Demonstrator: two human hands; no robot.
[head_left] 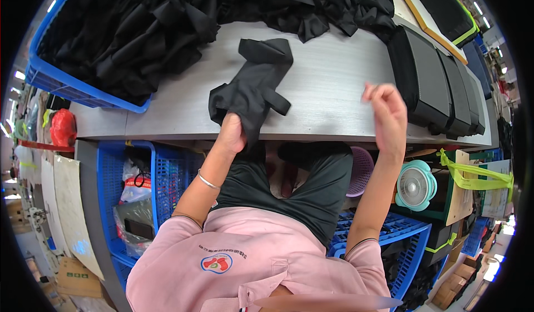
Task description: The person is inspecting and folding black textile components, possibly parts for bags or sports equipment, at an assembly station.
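Note:
My left hand [232, 134] is closed on a limp black cloth piece [251, 84] with a strap-like loop on its right side. The cloth spreads over the grey table [328, 89] and hangs past its near edge; part of the left hand's fingers is hidden in its folds. Raised over the table's right part, my right hand [386, 114] has its fingers curled in, slightly blurred, and nothing shows in them. Closest to that hand is a row of black box-shaped fabric bags [425, 86], apart from it.
A blue basket [83, 86] heaped with black cloth [144, 39] stands at the table's left, and more cloth [311, 6] lies along the far side. Below the table are a blue crate [153, 184], a purple basket [360, 173], a teal fan [416, 185] and another blue crate [409, 231].

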